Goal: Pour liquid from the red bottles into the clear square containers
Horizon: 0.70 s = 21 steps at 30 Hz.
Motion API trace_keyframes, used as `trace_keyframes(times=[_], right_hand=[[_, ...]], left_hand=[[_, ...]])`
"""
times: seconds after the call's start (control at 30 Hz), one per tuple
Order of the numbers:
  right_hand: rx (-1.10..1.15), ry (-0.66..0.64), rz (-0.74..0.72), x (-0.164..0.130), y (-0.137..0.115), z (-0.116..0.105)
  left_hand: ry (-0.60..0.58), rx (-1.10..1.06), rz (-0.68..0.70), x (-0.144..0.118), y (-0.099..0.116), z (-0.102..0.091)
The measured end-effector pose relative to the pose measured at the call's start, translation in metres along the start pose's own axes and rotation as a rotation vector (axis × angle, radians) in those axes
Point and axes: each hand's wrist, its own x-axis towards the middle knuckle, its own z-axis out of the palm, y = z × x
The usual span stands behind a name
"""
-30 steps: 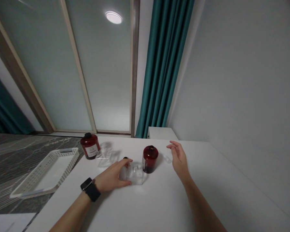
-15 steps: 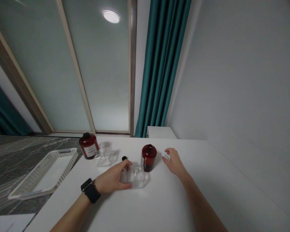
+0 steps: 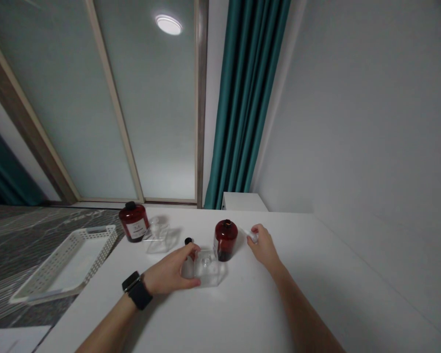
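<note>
My left hand [image 3: 172, 269], with a dark watch on its wrist, curves its thumb and fingers round the left side of a clear square container [image 3: 208, 274] on the table. Right behind that container stands a dark red bottle [image 3: 226, 241] with its cap off. To the bottle's right, my right hand [image 3: 262, 247] pinches a small whitish translucent thing [image 3: 253, 236]; its kind is too small to make out. A small black cap [image 3: 188, 240] shows just beyond my left fingers.
A second red bottle [image 3: 134, 223], labelled and black-capped, stands at the table's far left beside another clear piece [image 3: 157, 240]. Left of the white table [image 3: 220, 323] lies a white perforated basket [image 3: 33, 287]. A wall [image 3: 371, 147] borders the right side.
My right hand's fingers have closed on the small whitish thing, which now shows between them. My left hand and the bottles have stayed in place.
</note>
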Motion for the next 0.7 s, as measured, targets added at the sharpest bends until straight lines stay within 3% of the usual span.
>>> trace_keyframes(times=[0.23, 0.33, 0.47, 0.7], right_hand=[[0.124, 0.223, -0.045, -0.006, -0.055, -0.012], [0.19, 0.239, -0.157, -0.016, -0.081, -0.011], [0.264, 0.274, -0.423, -0.024, -0.106, -0.01], [0.328, 0.265, -0.531, -0.029, -0.123, -0.017]], left_hand=[[0.039, 0.018, 0.034, -0.002, 0.005, 0.002], [0.066, 0.03, 0.038, -0.003, 0.003, 0.001], [0.145, 0.054, 0.077, -0.004, 0.002, -0.004], [0.366, 0.187, 0.169, -0.002, -0.001, -0.007]])
